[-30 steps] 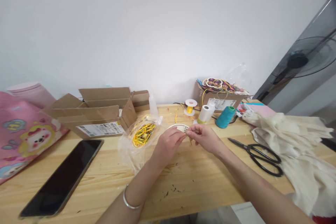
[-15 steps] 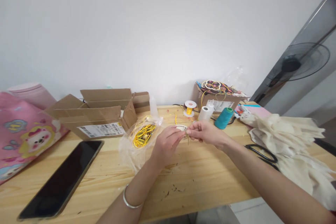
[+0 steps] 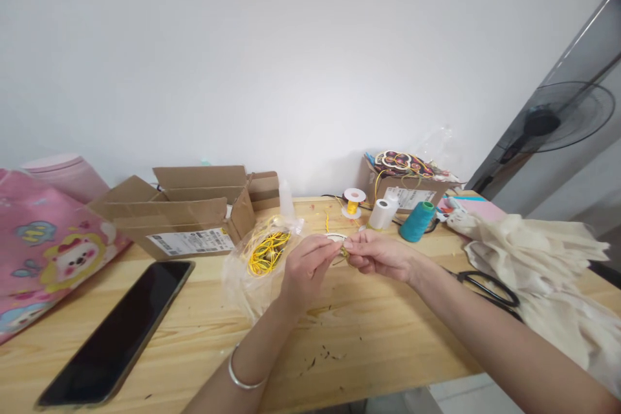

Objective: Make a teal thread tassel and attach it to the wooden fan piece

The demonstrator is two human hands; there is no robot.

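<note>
Both hands meet above the middle of the table. My left hand (image 3: 308,264) is closed, its thumb and fingertips pinching a small flat white piece with a dark outline (image 3: 336,237), mostly hidden behind the fingers. My right hand (image 3: 379,252) pinches a thin olive-yellow cord (image 3: 343,255) at the edge of that piece, and loose ends hang below the fingertips. Just left of my left hand lies a clear plastic bag with yellow cord (image 3: 268,253). Beyond my right hand stand a white thread spool (image 3: 381,213), a teal thread cone (image 3: 417,222) and a reel of yellow thread (image 3: 352,206).
A black phone (image 3: 119,330) lies at the left, before an open cardboard box (image 3: 189,223) and a pink bag (image 3: 53,252). Another box (image 3: 412,194) holds patches and cords. At the right are black-handled scissors (image 3: 490,288) and cream cloth (image 3: 538,252). Dark scraps dot the table.
My right hand has turned slightly and its fingers have shifted on the cord, which now looks bunched closer to the fingertips. The whole view has moved a little.
</note>
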